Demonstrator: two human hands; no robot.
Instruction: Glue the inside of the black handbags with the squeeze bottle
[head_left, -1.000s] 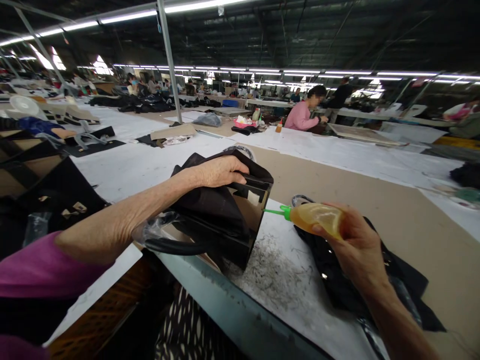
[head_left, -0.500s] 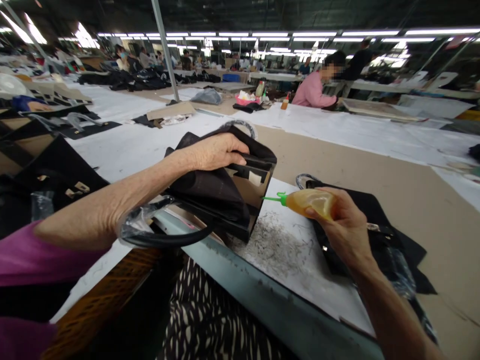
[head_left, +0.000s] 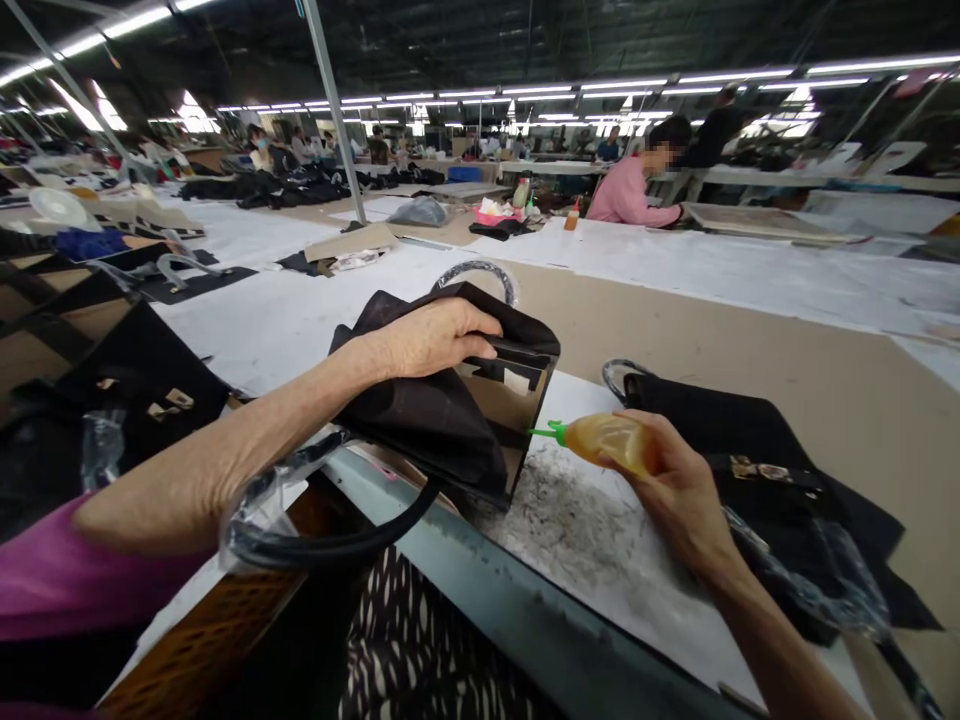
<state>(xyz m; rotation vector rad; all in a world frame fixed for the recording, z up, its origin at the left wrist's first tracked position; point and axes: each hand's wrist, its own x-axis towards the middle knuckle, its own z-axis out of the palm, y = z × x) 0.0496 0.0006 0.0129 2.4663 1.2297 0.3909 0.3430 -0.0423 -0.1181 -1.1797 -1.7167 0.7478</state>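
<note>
My left hand (head_left: 442,338) grips the upper edge of a black handbag (head_left: 442,420), which lies tilted at the table's edge with its opening towards the right. Tan lining shows inside it, and one plastic-wrapped handle loops down over the edge. Squeezed in my right hand (head_left: 671,480) is a soft glue bottle (head_left: 607,440) of amber liquid with a green nozzle. The nozzle tip points left, at the handbag's open rim; whether it touches I cannot tell. A second black handbag (head_left: 772,450) with gold-coloured fittings lies to the right of my right hand.
More black bag pieces (head_left: 97,370) are piled on the left. A metal table edge (head_left: 480,560) runs in front of my lap, above an orange woven basket (head_left: 202,640). Across the table sits a person in pink (head_left: 622,190), near another small bottle (head_left: 572,216) and a pink tray (head_left: 499,212).
The view has tilted and shifted slightly. The bottle's nozzle remains close to the handbag's rim, a little lower along it. Both hands keep their hold.
</note>
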